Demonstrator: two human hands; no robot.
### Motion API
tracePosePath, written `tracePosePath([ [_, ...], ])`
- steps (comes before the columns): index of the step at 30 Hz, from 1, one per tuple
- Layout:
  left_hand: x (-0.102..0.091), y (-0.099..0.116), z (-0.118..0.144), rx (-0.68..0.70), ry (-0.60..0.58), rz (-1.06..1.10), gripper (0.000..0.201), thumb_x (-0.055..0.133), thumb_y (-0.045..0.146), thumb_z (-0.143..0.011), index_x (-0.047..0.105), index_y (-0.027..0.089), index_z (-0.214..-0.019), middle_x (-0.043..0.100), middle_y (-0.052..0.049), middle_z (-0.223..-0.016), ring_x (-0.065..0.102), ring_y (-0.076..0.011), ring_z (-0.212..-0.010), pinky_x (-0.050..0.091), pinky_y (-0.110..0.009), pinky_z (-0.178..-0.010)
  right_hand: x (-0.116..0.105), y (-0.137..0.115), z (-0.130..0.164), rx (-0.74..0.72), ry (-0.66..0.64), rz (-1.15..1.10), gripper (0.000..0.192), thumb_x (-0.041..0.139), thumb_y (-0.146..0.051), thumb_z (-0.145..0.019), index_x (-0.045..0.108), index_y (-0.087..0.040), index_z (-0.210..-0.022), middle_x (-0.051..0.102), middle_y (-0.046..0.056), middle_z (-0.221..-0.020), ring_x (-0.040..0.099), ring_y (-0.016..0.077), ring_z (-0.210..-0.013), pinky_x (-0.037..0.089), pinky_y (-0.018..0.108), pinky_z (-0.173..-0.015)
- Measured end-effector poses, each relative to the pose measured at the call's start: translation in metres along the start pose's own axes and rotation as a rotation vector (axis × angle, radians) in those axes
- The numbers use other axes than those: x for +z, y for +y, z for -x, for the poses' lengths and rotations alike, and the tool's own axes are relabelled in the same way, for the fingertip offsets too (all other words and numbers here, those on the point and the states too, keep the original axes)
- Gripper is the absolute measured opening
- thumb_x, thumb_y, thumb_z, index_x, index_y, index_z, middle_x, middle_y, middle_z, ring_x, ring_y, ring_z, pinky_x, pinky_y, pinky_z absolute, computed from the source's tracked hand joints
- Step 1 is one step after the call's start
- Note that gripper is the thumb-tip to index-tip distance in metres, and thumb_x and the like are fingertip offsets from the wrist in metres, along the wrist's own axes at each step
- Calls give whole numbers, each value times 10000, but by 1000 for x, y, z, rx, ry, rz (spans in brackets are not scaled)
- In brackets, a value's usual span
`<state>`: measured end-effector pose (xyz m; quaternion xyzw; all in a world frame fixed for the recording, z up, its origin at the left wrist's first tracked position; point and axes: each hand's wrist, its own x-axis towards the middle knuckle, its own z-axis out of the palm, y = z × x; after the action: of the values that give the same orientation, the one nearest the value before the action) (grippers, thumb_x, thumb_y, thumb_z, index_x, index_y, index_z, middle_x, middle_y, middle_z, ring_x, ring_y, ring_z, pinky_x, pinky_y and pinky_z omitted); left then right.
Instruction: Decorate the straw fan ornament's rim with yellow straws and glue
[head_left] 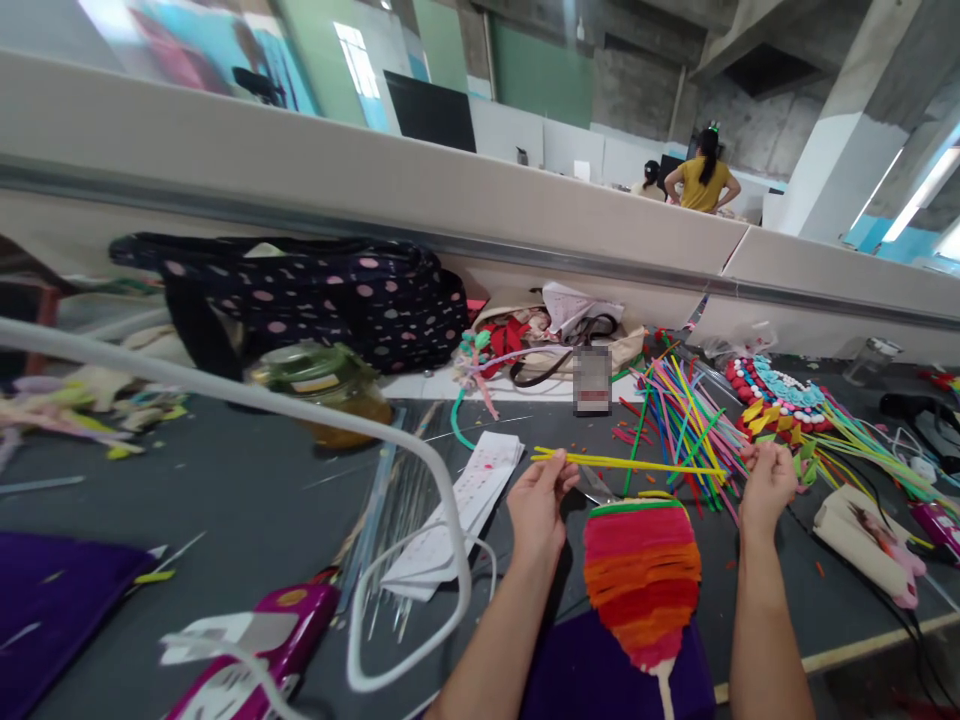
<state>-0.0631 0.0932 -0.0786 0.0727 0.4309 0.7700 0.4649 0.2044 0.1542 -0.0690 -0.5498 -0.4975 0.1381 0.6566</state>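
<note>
Yellow pipe cleaners (626,463) stretched horizontally (long axis left to right), left hand (538,505) pinching one end, right hand (766,484) gripping the other, above the table (247,500).

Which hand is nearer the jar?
Left. The left hand holds the yellow sticks' left end, right of the jar; the right hand holds the far end, farther right.

A dark grey table (247,500) carries a spotted bag (315,300), jar (326,385) and coloured sticks (682,420).
</note>
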Motion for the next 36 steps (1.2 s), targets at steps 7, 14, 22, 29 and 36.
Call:
tracePosePath([
  [7, 8, -4, 11, 44, -153, -174, 292, 819, 338, -581, 692, 106, -705, 655, -12, -576, 598, -103, -508, 470, -192, -501, -8, -51, 10, -121, -53, 114, 324, 488, -441, -895, 653, -161, -908, 698, 78, -777, 626, 212, -708, 469, 334, -721],
  [14, 14, -12, 25, -89, -345, -84, 289, 841, 329, -565, 724, 122, -728, 688, -23, -612, 594, -97, -508, 480, -196, -519, 44, -109, 64, -397, -757, 118, 174, 483, -240, -902, 650, -213, -944, 684, 58, -943, 634, 195, -879, 483, 293, -785],
  [22, 16, -16, 26, -230, -467, -21, 318, 883, 321, -489, 724, 115, -671, 648, -5, -554, 558, -86, -478, 491, -211, -538, 52, -93, 79, -316, -780, 94, 195, 478, -181, -889, 665, -208, -936, 675, 43, -902, 638, 180, -828, 502, 285, -757],
  [29, 17, -16, 27, -233, -446, -14, 336, 886, 300, -492, 741, 123, -738, 680, -21, -574, 593, -100, -492, 507, -215, -536, 31, -86, 87, -465, -691, 173, 234, 452, -144, -909, 671, -202, -963, 657, 63, -914, 630, 180, -852, 507, 296, -779],
  [36, 17, -18, 28, -262, -506, -40, 386, 870, 343, -519, 746, 108, -799, 696, -34, -571, 623, -110, -511, 523, -206, -545, 18, -78, 88, -713, -644, 350, 343, 385, -69, -892, 668, -170, -1057, 654, 105, -979, 612, 209, -930, 503, 326, -819],
])
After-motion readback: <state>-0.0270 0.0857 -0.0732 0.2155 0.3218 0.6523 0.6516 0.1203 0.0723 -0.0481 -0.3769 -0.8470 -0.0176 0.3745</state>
